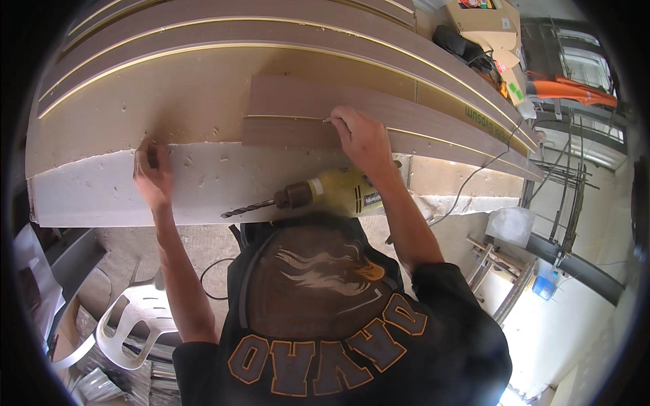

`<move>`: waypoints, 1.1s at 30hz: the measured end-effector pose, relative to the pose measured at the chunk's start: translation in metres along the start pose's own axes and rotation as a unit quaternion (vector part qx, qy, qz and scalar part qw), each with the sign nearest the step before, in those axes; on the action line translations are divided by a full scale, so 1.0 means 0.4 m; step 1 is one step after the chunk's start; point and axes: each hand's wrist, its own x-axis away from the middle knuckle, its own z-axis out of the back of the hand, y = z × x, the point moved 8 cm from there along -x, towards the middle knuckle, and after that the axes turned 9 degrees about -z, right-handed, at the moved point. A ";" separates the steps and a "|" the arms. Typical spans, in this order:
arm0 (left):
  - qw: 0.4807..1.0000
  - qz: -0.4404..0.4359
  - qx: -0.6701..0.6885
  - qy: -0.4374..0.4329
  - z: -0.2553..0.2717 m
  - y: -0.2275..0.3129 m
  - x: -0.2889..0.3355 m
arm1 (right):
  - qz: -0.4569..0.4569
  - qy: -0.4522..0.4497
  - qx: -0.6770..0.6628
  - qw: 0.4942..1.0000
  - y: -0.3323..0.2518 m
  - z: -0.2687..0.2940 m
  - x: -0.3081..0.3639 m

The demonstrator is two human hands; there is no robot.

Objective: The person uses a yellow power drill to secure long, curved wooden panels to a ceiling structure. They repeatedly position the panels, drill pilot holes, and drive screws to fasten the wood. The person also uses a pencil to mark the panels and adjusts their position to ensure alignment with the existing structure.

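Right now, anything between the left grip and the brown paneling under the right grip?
Nothing visible blocks it. Only small loose chips lie between the left grip and the left end of the brown paneling. The yellow drill lies nearer the body, off that line.

Long brown grooved panel (291,99): matt, wood-like. Yellow-green drill housing (342,193): plastic. Grey spiral drill bit (249,208): metal. White slotted chair (150,306): smooth plastic.

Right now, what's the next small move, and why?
I'd probably bring the left hand over to the left end of the nearest brown boarding to steady it: only the right hand is there, at the pale line, while the left is well off to the side. The drill lies nearer the body.
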 end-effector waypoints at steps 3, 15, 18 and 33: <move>1.000 -0.001 -0.018 -0.009 -0.001 0.006 -0.004 | 0.018 -0.005 0.039 0.999 -0.015 -0.006 -0.002; 0.999 -0.019 -0.036 -0.005 -0.002 -0.002 -0.004 | 0.019 0.008 0.033 0.999 -0.020 -0.008 -0.003; 1.000 -0.015 -0.023 0.006 0.000 -0.007 -0.003 | 0.011 0.010 0.031 0.999 -0.021 -0.011 -0.002; 0.994 -0.094 -0.027 0.055 0.050 0.034 0.009 | -0.095 0.010 -0.133 0.986 -0.007 0.189 0.060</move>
